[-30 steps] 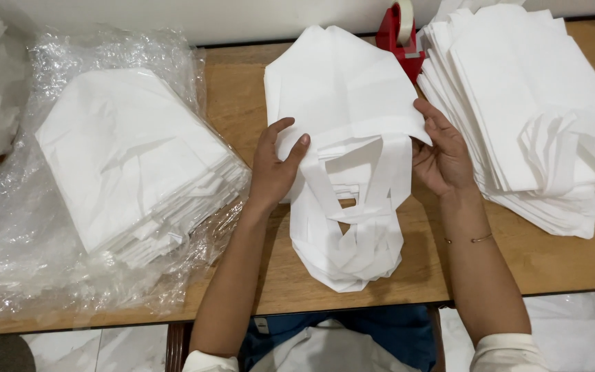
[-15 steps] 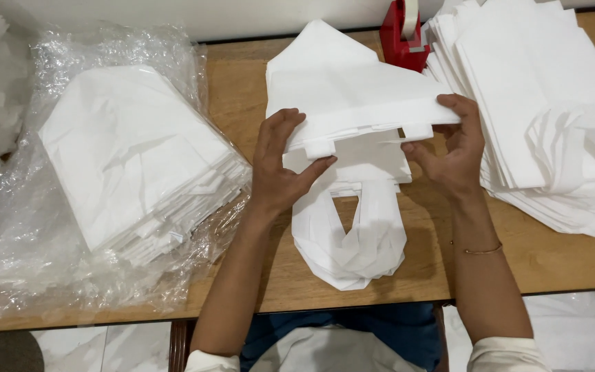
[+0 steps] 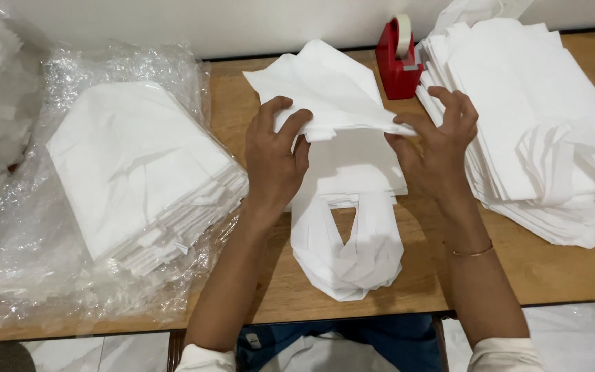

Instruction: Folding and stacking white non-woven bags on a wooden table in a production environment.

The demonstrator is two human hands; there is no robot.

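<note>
In front of you, on the surface [image 3: 559, 269], the bag [image 3: 346, 207] lies in the middle, between your left hand [image 3: 275, 162] and your right hand [image 3: 435, 148]. To the left of it a stack of bags [image 3: 139, 172] rests on a plastic wrap [image 3: 29, 262]. To the right lies another stack [image 3: 538, 124]. Behind the bag, beside the right stack, stands a tape dispenser [image 3: 397, 58].

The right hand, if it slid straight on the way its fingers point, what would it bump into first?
Probably the red tape dispenser. The right hand, pinching the folded white fabric bag, points up and away across the wooden table, roughly towards the dispenser, though depth is hard to judge.
</note>
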